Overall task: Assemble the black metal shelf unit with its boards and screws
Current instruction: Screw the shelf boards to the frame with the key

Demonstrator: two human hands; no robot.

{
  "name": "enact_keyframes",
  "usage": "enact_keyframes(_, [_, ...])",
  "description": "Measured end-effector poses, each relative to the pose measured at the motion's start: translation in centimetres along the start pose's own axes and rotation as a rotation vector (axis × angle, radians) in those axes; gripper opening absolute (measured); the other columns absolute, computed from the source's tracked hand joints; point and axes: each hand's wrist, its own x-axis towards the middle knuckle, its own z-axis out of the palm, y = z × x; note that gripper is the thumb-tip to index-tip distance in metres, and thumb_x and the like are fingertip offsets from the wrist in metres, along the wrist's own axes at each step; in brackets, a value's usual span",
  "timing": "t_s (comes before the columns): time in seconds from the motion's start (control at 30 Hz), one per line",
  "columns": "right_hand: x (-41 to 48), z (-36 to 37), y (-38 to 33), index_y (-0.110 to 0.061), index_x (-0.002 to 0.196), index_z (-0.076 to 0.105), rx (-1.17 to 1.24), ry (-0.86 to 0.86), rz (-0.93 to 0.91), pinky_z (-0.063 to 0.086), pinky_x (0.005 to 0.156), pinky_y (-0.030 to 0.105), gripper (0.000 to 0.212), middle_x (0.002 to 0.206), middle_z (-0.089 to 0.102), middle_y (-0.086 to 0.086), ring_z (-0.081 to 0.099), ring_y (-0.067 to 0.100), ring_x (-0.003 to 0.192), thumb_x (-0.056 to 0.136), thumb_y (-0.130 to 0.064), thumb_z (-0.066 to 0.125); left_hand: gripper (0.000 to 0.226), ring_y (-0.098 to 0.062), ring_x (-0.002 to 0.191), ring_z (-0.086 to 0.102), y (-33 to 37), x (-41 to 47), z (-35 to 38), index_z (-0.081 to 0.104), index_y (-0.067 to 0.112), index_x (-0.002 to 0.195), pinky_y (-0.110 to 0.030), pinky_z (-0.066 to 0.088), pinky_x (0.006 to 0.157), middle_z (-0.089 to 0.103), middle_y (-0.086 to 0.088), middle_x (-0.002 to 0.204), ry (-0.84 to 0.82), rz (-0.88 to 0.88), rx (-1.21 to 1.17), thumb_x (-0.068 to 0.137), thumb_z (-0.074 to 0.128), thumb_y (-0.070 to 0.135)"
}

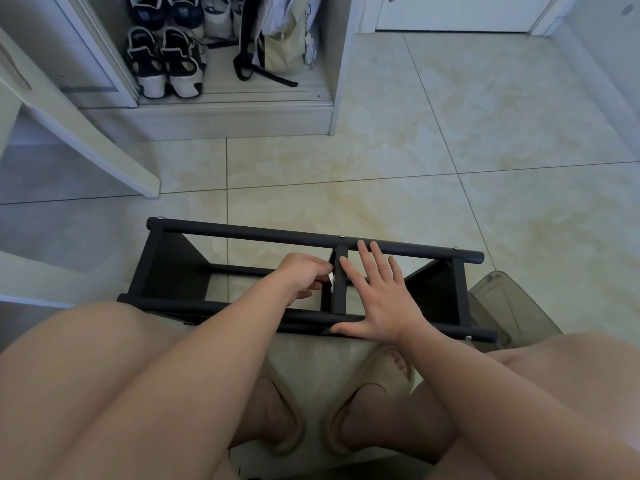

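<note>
Black shelf frame [242, 233] lying on its side on tiled floor [450, 150], just in front of person's knees, long rails running left to right. Left hand [304, 271] curling at middle crossbar [340, 282], fingers pinching small white piece [331, 277] beside crossbar's left face; cannot tell what piece is. Right hand [377, 303] lying flat and open, fingers spreading right of crossbar toward far rail, thumb touching near rail. Translucent bin [502, 306] sitting just beside frame's right end. Shoes [162, 64] and bag [280, 39] sitting in open cabinet beyond.
</note>
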Motion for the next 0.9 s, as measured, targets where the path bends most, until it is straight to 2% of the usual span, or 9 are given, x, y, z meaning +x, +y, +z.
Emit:
enact_keyframes(0.17, [-0.04,0.05,0.02,-0.031,0.162,-0.002,0.007,0.005,0.000,0.000,0.124,0.058,0.120,0.166,-0.026,0.007,-0.029,0.029,0.152,0.069,-0.100,0.029,0.009,-0.012,0.090,0.069,0.18,-0.12,-0.23,0.074,0.024,0.098,-0.030,0.049,0.077,0.077,0.004,0.089,-0.024,-0.015,-0.009,0.094,0.068,0.030])
enact_keyframes(0.33, [-0.01,0.06,-0.03,-0.030,0.163,0.000,0.006,0.009,0.000,0.002,0.124,0.059,0.121,0.167,-0.024,0.007,-0.027,0.029,0.152,0.069,-0.100,0.032,0.015,-0.012,0.087,0.068,0.35,-0.33,-0.16,0.073,0.022,0.105,-0.030,0.046,0.075,0.076,0.003,0.091,-0.058,-0.029,0.136,0.097,0.063,0.030])
enact_keyframes(0.47, [0.01,-0.01,-0.04,-0.030,0.163,0.000,0.002,0.003,0.003,0.002,0.124,0.059,0.121,0.167,-0.025,0.007,-0.028,0.029,0.152,0.069,-0.100,0.031,0.014,-0.012,0.087,0.069,0.30,-0.35,0.07,0.072,0.020,0.104,-0.031,0.047,0.079,0.076,0.003,0.090,-0.065,-0.059,0.099,0.096,0.064,0.030])
enact_keyframes(0.63, [-0.07,-0.08,-0.07,-0.030,0.163,0.000,-0.003,-0.005,0.003,0.001,0.124,0.059,0.122,0.167,-0.024,0.007,-0.028,0.029,0.152,0.068,-0.100,0.030,0.018,-0.008,0.079,0.070,0.26,-0.29,0.02,0.070,0.015,0.106,-0.028,0.050,0.076,0.076,0.007,0.075,-0.078,-0.111,0.084,0.096,0.065,0.029])
enact_keyframes(0.73, [-0.01,-0.20,-0.10,-0.030,0.163,0.000,0.005,-0.007,0.004,0.001,0.124,0.059,0.122,0.167,-0.025,0.007,-0.028,0.029,0.152,0.068,-0.100,0.031,0.021,-0.009,0.076,0.070,0.30,-0.30,0.10,0.069,0.012,0.110,-0.028,0.049,0.074,0.075,0.006,0.072,-0.077,-0.108,0.116,0.097,0.063,0.026])
enact_keyframes(0.9, [-0.07,-0.21,-0.11,-0.029,0.163,0.000,-0.005,-0.007,0.006,0.000,0.124,0.058,0.121,0.167,-0.025,0.008,-0.028,0.029,0.152,0.069,-0.099,0.031,0.015,-0.008,0.074,0.068,0.21,-0.56,0.27,0.067,0.014,0.104,-0.026,0.049,0.071,0.074,0.007,0.070,-0.095,-0.114,0.145,0.099,0.059,0.025])
